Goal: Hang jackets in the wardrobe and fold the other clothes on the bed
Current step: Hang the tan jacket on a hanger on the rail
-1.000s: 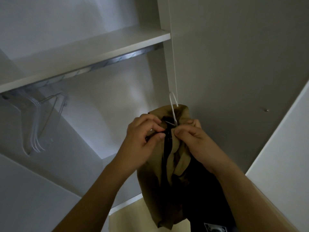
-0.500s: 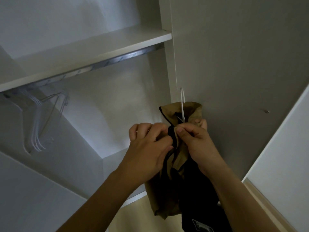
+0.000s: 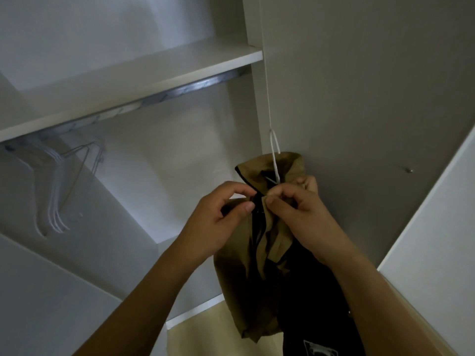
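A tan jacket [image 3: 239, 283] with a black lining hangs on a white wire hanger [image 3: 275, 152] in front of the open wardrobe. My left hand [image 3: 218, 224] pinches the left edge of the jacket's front just below the collar. My right hand [image 3: 300, 217] pinches the right edge beside it, fingers curled round the cloth and the hanger's neck. Both hands meet at the dark zip line. The hanger's hook points up, free of the metal rail [image 3: 190, 87].
Several empty white wire hangers [image 3: 55, 191] hang on the rail at the left under a white shelf [image 3: 133, 78]. A wardrobe side panel [image 3: 254, 104] stands just behind the jacket, a door panel [image 3: 437, 240] at the right.
My left hand's fingers have loosened from a tight clench into a thumb-and-finger pinch at the jacket's front. The jacket and hanger stay at about the same height.
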A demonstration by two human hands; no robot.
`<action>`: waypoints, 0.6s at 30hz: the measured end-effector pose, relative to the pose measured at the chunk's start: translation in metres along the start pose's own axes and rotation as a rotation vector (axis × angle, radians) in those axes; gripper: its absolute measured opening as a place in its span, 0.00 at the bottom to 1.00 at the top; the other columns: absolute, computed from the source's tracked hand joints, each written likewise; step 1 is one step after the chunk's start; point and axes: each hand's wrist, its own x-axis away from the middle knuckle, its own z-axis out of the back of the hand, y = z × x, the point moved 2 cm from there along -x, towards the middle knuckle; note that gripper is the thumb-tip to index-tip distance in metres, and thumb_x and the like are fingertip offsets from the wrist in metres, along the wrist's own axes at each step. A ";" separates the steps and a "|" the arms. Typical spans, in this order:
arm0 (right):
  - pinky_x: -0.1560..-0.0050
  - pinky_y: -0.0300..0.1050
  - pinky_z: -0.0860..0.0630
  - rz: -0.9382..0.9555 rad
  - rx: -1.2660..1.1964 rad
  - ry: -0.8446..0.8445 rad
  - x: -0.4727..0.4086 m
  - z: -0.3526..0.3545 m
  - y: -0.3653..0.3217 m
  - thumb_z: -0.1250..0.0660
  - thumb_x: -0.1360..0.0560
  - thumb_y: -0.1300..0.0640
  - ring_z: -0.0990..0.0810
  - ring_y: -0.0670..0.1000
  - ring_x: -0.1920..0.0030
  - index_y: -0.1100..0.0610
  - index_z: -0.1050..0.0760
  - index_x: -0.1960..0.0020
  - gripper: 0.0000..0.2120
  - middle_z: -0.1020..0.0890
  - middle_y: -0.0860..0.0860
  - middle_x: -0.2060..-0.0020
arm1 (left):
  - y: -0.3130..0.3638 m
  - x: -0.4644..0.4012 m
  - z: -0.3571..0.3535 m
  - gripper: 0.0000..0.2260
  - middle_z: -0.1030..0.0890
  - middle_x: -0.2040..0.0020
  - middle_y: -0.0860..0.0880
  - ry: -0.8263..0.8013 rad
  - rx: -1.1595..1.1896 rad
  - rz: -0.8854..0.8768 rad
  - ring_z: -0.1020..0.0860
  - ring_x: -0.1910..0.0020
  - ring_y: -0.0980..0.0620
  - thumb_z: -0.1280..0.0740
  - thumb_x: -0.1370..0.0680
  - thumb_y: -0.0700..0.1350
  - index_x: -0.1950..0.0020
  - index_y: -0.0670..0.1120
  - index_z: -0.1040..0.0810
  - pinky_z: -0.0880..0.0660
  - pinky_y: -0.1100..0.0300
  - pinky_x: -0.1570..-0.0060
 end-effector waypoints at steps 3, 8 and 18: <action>0.52 0.20 0.34 0.012 0.015 0.013 0.001 -0.001 0.000 0.32 0.23 0.57 0.33 0.26 0.55 0.54 0.20 0.58 0.05 0.35 0.48 0.49 | -0.002 -0.001 -0.004 0.07 0.20 0.51 0.58 -0.003 0.036 0.007 0.21 0.47 0.56 0.35 0.20 0.41 0.46 0.52 0.21 0.23 0.62 0.45; 0.52 0.23 0.32 -0.008 0.001 0.098 0.002 -0.003 0.003 0.31 0.24 0.59 0.33 0.28 0.56 0.52 0.21 0.60 0.06 0.37 0.43 0.53 | 0.002 0.001 -0.009 0.08 0.19 0.56 0.59 0.029 0.018 0.012 0.20 0.53 0.57 0.34 0.21 0.41 0.52 0.54 0.20 0.24 0.67 0.52; 0.37 0.42 0.28 -0.146 -0.233 0.177 -0.011 0.002 -0.006 0.33 0.23 0.60 0.27 0.46 0.46 0.56 0.20 0.60 0.08 0.32 0.50 0.47 | -0.002 0.008 -0.014 0.12 0.30 0.37 0.58 0.173 -0.382 -0.133 0.34 0.36 0.57 0.36 0.25 0.54 0.42 0.57 0.28 0.38 0.59 0.37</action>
